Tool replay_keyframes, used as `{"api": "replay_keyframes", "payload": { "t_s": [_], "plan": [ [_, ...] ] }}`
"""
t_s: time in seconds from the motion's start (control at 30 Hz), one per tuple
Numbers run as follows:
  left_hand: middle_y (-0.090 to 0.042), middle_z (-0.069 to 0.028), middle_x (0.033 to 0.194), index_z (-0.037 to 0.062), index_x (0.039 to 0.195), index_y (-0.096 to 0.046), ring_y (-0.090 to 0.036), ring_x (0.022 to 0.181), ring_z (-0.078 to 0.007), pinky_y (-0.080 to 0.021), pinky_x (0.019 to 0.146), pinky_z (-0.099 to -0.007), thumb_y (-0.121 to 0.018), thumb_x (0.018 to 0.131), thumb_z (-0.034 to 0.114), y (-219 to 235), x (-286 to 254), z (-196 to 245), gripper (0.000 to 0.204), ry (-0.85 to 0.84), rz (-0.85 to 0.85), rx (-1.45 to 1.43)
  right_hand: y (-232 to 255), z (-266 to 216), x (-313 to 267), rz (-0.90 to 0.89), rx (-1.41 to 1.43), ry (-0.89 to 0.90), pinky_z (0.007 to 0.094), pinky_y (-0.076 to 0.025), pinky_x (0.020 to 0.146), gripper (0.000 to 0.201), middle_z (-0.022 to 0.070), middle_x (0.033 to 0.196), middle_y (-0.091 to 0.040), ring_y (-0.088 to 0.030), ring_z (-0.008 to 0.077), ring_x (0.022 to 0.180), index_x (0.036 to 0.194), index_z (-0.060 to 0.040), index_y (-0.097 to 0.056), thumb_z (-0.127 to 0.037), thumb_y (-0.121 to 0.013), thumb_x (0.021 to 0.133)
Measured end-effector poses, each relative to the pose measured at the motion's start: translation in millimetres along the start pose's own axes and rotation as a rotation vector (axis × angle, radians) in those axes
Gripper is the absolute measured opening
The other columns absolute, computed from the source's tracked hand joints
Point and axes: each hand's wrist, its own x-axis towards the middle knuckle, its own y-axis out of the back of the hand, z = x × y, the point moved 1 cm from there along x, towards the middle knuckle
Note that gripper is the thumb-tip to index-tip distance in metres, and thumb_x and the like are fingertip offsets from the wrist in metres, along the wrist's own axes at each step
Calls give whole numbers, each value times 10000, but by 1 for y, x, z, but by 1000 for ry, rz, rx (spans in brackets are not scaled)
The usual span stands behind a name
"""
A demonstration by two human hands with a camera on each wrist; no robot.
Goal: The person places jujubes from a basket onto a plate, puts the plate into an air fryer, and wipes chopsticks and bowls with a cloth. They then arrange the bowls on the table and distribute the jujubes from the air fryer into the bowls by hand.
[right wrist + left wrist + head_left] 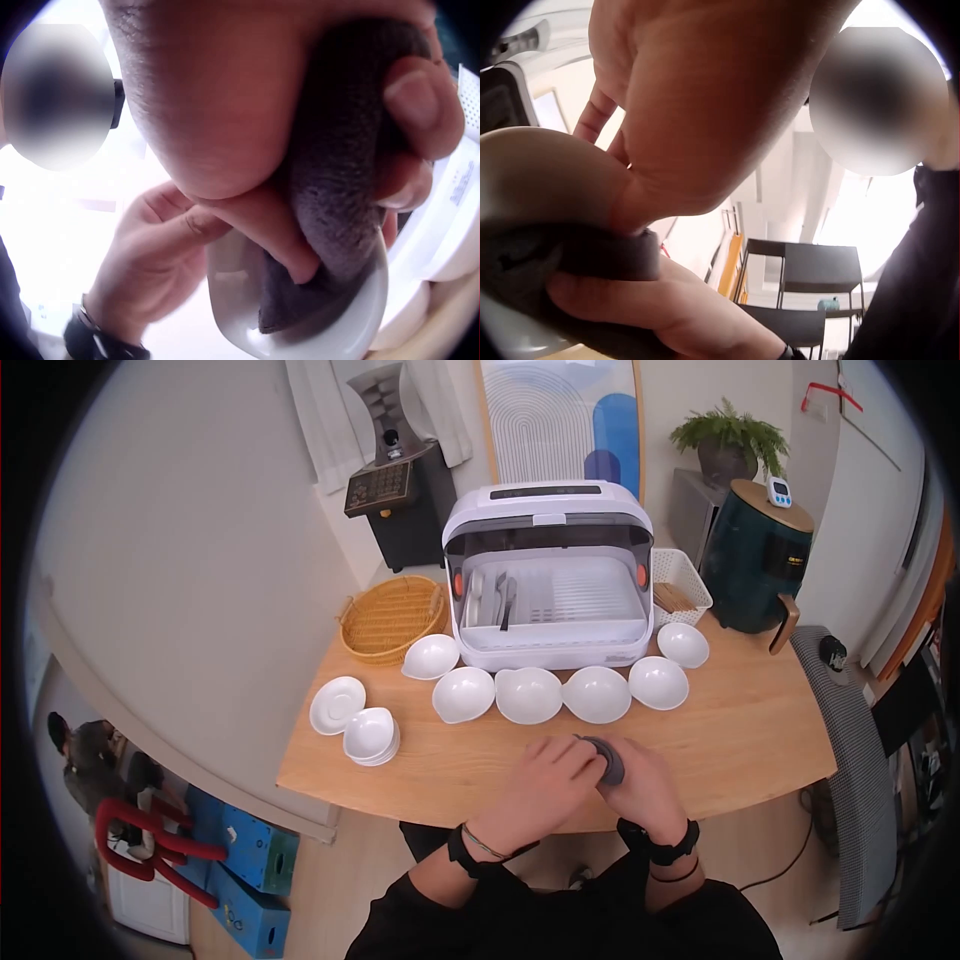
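Both hands meet over the table's front edge. My left hand (545, 780) grips a white bowl (360, 330) by its rim, thumb and fingers on either side of the wall. Bunched in my right hand (648, 790) is a dark grey cloth (337, 165), its fingers curled round it and its lower end inside the bowl. In the left wrist view the cloth (607, 255) lies against the bowl (540, 172), with a thumb on it. The head view hides most of the held bowl behind the hands. Several white spouted bowls (528, 695) stand in a curved row beyond them.
A white dish dryer (548, 650) with its front raised holds dishes and cutlery. Left of it are a wicker basket (395, 622), a saucer (338, 705) and stacked small bowls (371, 734). On the right stand a white plastic basket (680, 570) and a green air fryer (755, 560).
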Motion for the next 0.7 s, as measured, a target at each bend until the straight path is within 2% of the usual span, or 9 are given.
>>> {"api": "replay_keyframes", "payload": {
  "t_s": [0.03,0.13,0.2,0.27,0.33,0.47,0.57,0.63,0.7],
  "plan": [
    [-586,-68,953,40,1060,-660,-592,875,-241,-487,788,-366,-683,797,75,-2,-3,-6,267,61,78,-139,0,3,-1,32,114,13,395,-536,775,405,174,1017,-688,-665,359,925,1164,-99,-641,-75,-735,771],
    [-582,-73,931,41,1056,-660,-592,854,-247,-488,788,-365,-690,827,100,-7,-15,-16,238,218,216,-199,0,14,1,127,289,21,392,-537,775,415,170,1021,-689,-668,358,919,1167,-102,-641,-68,-738,765],
    [-581,-72,925,43,1055,-659,-593,848,-244,-486,780,-358,-685,815,93,-12,-22,-13,246,234,173,-126,4,13,2,181,347,20,390,-537,777,419,168,1023,-690,-669,359,915,1169,-104,-642,-61,-736,763],
    [-580,-71,919,46,1054,-658,-594,843,-242,-484,772,-350,-680,803,85,-12,-24,-12,255,255,128,-50,7,3,3,122,236,37,396,-537,770,400,164,1012,-692,-668,366,899,1160,-105,-643,-75,-727,770],
    [-575,-66,913,53,1060,-657,-594,843,-240,-479,761,-344,-664,775,73,-7,-16,-7,286,96,12,148,1,3,1,106,158,32,400,-536,768,388,162,1007,-691,-665,369,899,1155,-108,-644,-86,-721,775],
    [-568,-61,910,63,1065,-656,-592,848,-240,-477,775,-336,-650,758,70,-4,-6,-1,308,-26,-36,144,-6,-4,-2,28,-6,-3,409,-534,758,352,160,981,-691,-657,377,893,1141,-112,-645,-112,-697,793],
    [-578,-70,898,63,1061,-660,-597,833,-255,-490,764,-352,-661,752,54,-9,-8,-9,310,31,69,-60,-4,2,-2,66,114,25,397,-536,774,382,158,985,-696,-663,367,906,1152,-104,-646,-86,-721,778],
    [-588,-81,876,64,1059,-665,-602,810,-269,-505,741,-377,-672,735,30,-13,-17,-17,325,216,210,-196,3,4,0,91,214,1,392,-536,784,403,152,998,-698,-666,357,917,1157,-100,-647,-73,-738,765],
    [-595,-86,875,56,1057,-665,-604,801,-275,-508,729,-388,-673,730,19,-13,-23,-12,329,238,213,-185,6,11,2,136,385,-64,379,-534,812,464,130,1033,-704,-671,328,950,1169,-93,-648,-38,-780,728]
  ]
}}
